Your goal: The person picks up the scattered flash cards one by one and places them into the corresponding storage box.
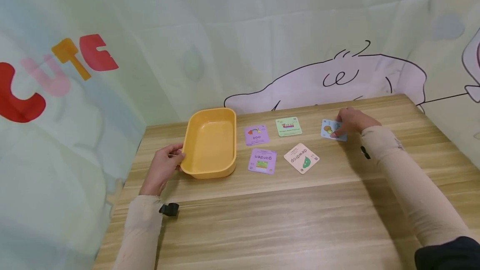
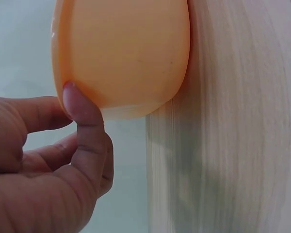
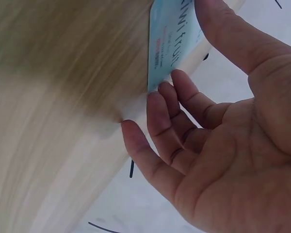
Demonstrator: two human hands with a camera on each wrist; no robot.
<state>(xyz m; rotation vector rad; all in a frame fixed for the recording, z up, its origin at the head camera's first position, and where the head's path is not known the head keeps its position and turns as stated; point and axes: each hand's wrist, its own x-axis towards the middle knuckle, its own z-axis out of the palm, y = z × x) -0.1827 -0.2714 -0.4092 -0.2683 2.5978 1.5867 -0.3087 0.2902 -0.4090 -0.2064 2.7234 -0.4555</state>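
My left hand (image 1: 163, 170) grips the left rim of a yellow plastic tray (image 1: 215, 174) near its front corner. In the left wrist view, a fingertip presses on the wall of the tray (image 2: 128, 53). At the far right of the group, my right hand (image 1: 354, 121) holds a light blue card (image 1: 327, 129) lying on the table by its edges. The right wrist view shows "kiwifruit" lettering on this card (image 3: 166, 41), with thumb and fingertips at its borders. Part of the card is hidden under the hand.
Between tray and right hand lie a purple "zoo" card (image 1: 256, 135), a purple "garden" card (image 1: 262, 161), a green card (image 1: 288, 126) and a pink "dewdrop" card (image 1: 301, 158). The wooden table (image 1: 270, 228) ends at a printed cloth backdrop (image 1: 210, 53).
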